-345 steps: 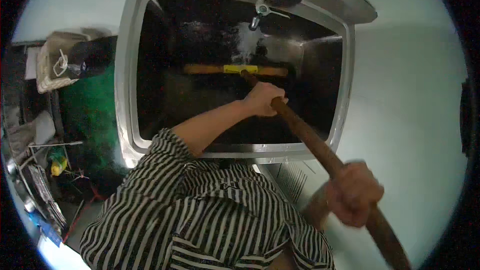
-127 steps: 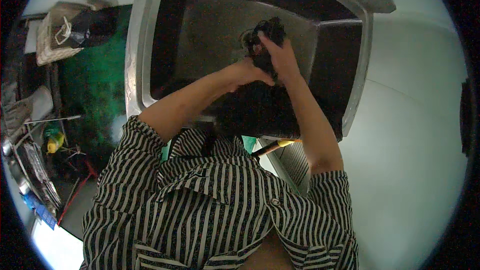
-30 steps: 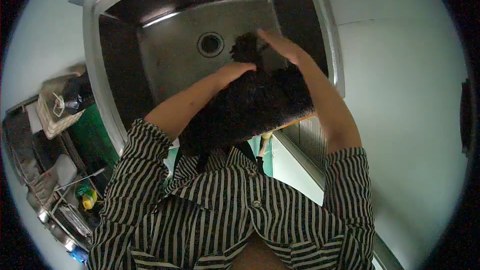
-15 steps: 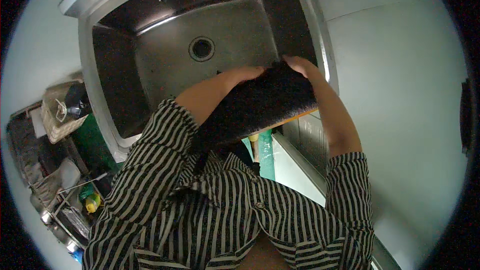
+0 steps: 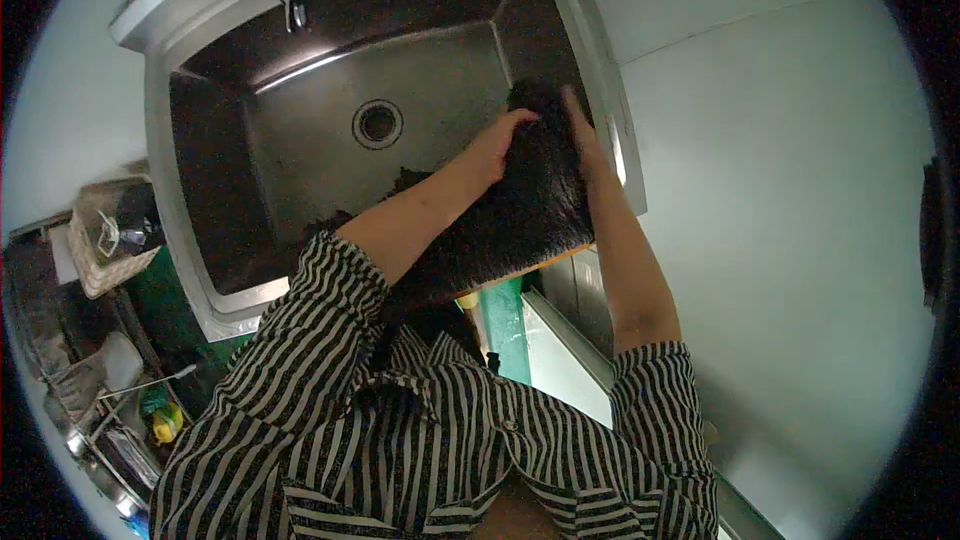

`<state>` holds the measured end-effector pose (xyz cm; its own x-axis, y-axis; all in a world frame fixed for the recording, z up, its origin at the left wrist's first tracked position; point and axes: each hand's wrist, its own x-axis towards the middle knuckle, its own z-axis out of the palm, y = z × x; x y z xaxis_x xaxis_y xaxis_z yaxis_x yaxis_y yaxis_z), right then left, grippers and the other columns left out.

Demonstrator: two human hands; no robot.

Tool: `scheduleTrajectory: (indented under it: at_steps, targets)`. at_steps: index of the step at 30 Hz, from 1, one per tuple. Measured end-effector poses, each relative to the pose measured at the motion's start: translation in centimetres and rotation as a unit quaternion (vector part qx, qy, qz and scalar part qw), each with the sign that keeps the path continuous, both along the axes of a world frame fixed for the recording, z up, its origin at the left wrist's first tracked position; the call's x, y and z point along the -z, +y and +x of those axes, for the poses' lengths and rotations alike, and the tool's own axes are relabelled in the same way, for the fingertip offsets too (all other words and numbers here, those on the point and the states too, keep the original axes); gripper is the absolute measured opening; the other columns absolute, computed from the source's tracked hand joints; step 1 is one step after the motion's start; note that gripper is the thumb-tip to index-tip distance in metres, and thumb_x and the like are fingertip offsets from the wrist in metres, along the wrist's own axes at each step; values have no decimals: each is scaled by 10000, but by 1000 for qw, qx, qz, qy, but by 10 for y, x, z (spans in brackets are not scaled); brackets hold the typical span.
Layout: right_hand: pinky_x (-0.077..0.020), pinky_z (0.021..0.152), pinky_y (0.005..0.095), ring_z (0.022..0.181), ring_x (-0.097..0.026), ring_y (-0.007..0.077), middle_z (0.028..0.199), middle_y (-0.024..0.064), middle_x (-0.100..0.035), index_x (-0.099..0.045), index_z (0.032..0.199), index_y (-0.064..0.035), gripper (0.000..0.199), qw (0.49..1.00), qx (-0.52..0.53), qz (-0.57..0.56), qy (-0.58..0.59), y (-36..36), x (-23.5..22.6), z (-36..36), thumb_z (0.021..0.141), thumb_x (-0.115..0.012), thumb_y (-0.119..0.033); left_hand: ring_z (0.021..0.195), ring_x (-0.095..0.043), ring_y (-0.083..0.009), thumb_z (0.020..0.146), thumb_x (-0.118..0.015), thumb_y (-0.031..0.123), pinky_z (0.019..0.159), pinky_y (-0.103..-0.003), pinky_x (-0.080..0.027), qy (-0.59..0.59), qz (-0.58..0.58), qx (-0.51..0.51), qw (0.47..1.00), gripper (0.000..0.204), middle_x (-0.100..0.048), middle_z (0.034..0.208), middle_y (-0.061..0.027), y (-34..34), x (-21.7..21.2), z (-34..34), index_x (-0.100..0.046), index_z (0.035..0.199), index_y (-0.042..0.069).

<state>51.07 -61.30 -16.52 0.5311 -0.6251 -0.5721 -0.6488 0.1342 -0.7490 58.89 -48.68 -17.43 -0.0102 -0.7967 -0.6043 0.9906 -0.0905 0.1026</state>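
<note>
Above the right half of the steel sink, a dark, bristly mop head is held between two bare hands. The left hand presses its curled fingers into the dark fibres — the right hand lies flat, fingers together, along the far edge nearest the sink's right wall. The drain sits left of the mop head; the tap stands at the sink's back rim.

A: Strong fisheye here. A black ring closes the frame, and the sink rim bows toward the upper left.

B: Light seems to come from above. A bright streak of glare runs across the sink's back wall, while its left wall stays dark.

A: The lower left corner is dim and soft. The pale surface on the right looks evenly lit.
</note>
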Motion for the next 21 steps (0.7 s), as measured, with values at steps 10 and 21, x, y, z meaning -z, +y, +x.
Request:
scheduleTrajectory:
  at_steps: [10, 21]
  targets:
    - [-401, 779, 300, 898, -492, 199, 986, 90, -524, -474, 1078, -42, 472, 974, 41, 128, -184, 25, -75, 12, 698, -615, -285, 831, -523, -242, 717, -488, 455, 753, -384, -409, -39, -62, -63, 995, 482, -554, 955, -91, -2, 2, -10, -536, 983, 56]
    - [-400, 768, 270, 842, -510, 151, 896, 47, -558, -541, 965, -22, 299, 939, -225, 91, -245, 40, -118, 33, 673, -587, -67, 938, -495, -214, 525, -732, 175, 792, -338, -408, -314, -137, 102, 934, 639, -510, 1020, -95, 38, -98, 1, -455, 1086, 45]
